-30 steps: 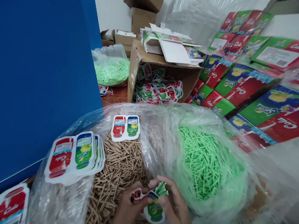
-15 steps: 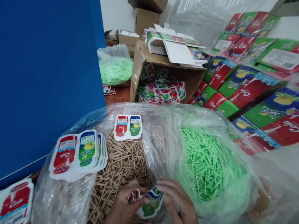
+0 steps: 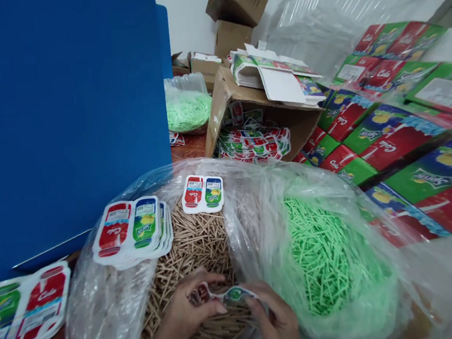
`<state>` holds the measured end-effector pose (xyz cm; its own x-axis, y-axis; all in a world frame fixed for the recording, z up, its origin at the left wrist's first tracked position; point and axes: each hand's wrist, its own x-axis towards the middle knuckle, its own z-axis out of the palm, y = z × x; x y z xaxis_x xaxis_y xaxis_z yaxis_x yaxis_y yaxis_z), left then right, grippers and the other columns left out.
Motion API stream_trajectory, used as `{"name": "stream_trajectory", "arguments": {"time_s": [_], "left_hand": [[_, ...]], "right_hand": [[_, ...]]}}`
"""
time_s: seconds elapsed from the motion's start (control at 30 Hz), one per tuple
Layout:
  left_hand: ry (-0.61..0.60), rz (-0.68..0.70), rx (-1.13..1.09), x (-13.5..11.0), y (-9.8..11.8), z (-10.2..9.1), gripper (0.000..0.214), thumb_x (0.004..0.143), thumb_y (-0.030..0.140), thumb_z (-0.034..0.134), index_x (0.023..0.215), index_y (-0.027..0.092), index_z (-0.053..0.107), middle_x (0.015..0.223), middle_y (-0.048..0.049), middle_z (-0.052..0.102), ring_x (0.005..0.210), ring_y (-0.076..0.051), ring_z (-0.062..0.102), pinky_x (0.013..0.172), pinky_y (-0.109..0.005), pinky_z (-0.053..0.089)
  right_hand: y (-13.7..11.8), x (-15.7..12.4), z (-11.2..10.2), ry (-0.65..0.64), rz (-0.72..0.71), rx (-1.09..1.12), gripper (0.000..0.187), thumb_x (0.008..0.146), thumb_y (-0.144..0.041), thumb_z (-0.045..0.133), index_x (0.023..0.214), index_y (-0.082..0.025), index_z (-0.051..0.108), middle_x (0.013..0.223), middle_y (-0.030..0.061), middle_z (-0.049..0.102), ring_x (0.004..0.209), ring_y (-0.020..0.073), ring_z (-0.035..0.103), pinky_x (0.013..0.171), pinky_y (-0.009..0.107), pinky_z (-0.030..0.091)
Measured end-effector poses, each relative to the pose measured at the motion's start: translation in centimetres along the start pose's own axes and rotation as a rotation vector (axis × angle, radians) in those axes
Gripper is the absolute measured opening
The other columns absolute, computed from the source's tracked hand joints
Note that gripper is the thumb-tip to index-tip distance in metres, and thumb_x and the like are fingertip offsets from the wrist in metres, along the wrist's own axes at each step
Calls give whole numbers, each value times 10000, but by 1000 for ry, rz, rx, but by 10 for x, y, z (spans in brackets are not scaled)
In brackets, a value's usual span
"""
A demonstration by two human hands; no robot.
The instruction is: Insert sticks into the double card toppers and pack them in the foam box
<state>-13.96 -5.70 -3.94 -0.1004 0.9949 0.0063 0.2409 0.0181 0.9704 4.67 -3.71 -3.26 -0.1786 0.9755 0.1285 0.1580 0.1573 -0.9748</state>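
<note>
Low in the view, a small twin packet (image 3: 238, 294) with red Cola and green Sprite halves is held between both hands. My left hand (image 3: 193, 303) pinches its red half between thumb and fingers. The green half is in the grip of my right hand (image 3: 275, 314), whose fingers partly hide it. The packet is bent into a wave and seen nearly edge-on. Beneath the hands, short brown sticks (image 3: 188, 237) fill a clear plastic bag (image 3: 103, 309). One flat twin packet (image 3: 203, 194) lies at the far edge of the sticks, and a fanned stack of packets (image 3: 130, 232) rests left of them.
Bright green sticks (image 3: 322, 251) fill another bag at right. Behind, a cardboard box (image 3: 215, 112) on its side holds many packets. Printed Cola and Sprite cartons (image 3: 391, 137) are stacked at right. A blue panel (image 3: 64, 110) blocks the left. More large packets (image 3: 27, 311) lie lower left.
The packet in my hands has tilted from showing its green front to nearly edge-on. The whole scene has shifted slightly right in view. Both hands keep their hold.
</note>
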Motion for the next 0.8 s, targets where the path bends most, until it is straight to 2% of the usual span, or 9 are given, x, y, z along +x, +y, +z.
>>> {"name": "stream_trajectory", "arguments": {"time_s": [0.1,0.2,0.33,0.4,0.47,0.53,0.67,0.73,0.8], "left_hand": [[62,-47,1,-5,-3,-10,470,560,353,808,1017,281,722,937,-43,707,894,-242,626,814,-331,488],[116,-79,1,-11,-2,-24,377,686,340,715,1059,284,701,1081,-64,689,1007,-247,609,898,-357,463],[207,-28,25,-17,10,-44,142,734,306,667,813,233,759,923,-58,718,898,-221,639,819,-295,496],[245,-4,16,-19,19,-56,123,725,299,679,766,220,764,826,-44,718,810,-207,646,745,-265,513],[281,-14,-12,-21,28,-71,150,732,316,676,792,216,770,791,-37,717,783,-203,647,717,-258,520],[303,-32,-33,-22,36,-89,200,738,356,670,827,208,773,792,-40,721,785,-209,649,715,-270,527],[433,-128,-35,-12,48,-130,338,646,476,718,797,179,770,763,-47,741,745,-234,667,677,-317,549],[506,-195,61,1,51,-152,451,622,547,700,823,147,757,676,-45,737,658,-243,674,607,-338,556],[552,-189,151,17,49,-172,505,637,572,670,859,124,744,636,-43,731,626,-243,671,560,-317,543]], "right_hand": [[10,6,8,50,46,87,160,781,-367,646,765,-248,753,836,55,745,819,232,672,780,319,518],[16,12,16,39,67,160,188,760,-402,659,756,-243,760,894,70,746,873,244,668,835,348,507],[11,21,34,-12,176,253,213,744,-433,669,754,-239,753,895,60,743,884,238,657,833,330,502],[3,27,45,-115,237,297,238,734,-444,675,818,-232,744,851,47,741,829,232,659,766,315,520],[-7,35,59,-297,265,316,283,721,-434,690,900,-217,724,840,37,736,791,229,659,719,309,527],[-18,45,74,-435,227,289,300,722,-425,690,917,-198,713,823,33,732,761,225,655,693,306,525],[-44,73,110,-508,129,146,310,736,-441,652,836,-153,711,755,43,726,679,222,650,601,300,520],[-55,92,130,-550,111,95,313,727,-430,651,840,-145,710,743,41,730,676,229,667,580,302,529],[-64,109,149,-546,81,45,268,729,-386,652,851,-154,709,745,36,734,693,237,678,570,302,529]]}}
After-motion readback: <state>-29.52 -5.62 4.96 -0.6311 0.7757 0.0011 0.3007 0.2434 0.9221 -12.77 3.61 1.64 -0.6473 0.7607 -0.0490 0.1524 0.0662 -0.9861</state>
